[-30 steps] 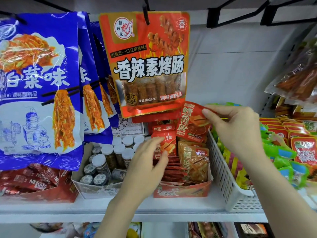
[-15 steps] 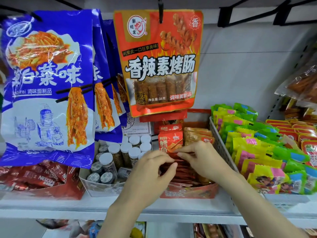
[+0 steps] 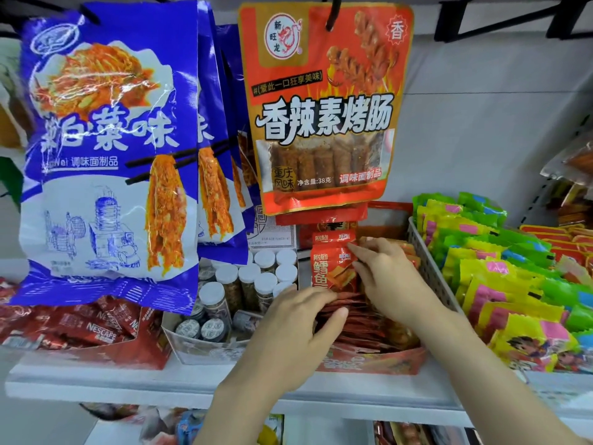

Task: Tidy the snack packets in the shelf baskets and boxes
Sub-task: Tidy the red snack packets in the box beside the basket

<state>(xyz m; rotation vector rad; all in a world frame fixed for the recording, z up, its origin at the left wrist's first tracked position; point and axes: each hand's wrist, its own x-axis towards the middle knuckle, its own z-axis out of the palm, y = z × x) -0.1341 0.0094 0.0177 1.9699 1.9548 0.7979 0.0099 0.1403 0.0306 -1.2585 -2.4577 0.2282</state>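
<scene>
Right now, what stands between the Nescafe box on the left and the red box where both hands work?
In the head view, a pale cardboard box of small white-capped jars stands between the Nescafe box and the red box.

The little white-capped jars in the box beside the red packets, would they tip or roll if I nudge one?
The white-capped jars look tall and narrow, so one alone would probably tip. Packed together inside the cardboard box, neighbours likely prop each other. Being round, a fallen jar would probably roll; some at the front already lie on their sides.

I see a white shelf board [image 3: 96,385] carrying four containers side by side: a red cardboard coffee-sachet box [image 3: 128,353], a pale box of white-capped jars [image 3: 199,348], a red snack-packet box [image 3: 378,364] (open-topped) and a white slatted plastic basket [image 3: 430,268].
</scene>
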